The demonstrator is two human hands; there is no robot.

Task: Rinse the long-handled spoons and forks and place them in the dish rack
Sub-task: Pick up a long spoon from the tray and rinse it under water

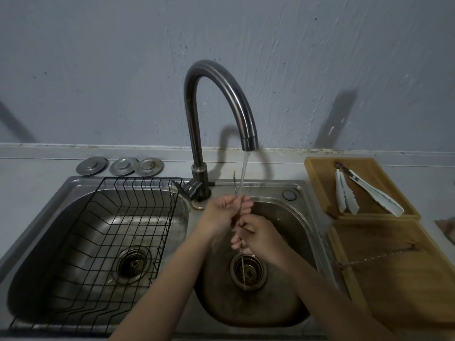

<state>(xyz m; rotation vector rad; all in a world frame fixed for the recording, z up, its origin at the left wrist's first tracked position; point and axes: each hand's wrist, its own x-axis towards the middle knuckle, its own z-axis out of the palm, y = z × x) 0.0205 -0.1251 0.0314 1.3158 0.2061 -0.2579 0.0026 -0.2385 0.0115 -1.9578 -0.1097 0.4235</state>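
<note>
Long-handled utensil [238,193] held nearly upright under the running tap [221,99], over the right basin; its long axis runs away from the person, and the working end is hidden. Left hand [222,212] curls round the upper shaft, right hand [256,236] pinches it lower down. The dish rack [118,232] sits in the left basin, so the left hand is nearer for the transfer.
</note>
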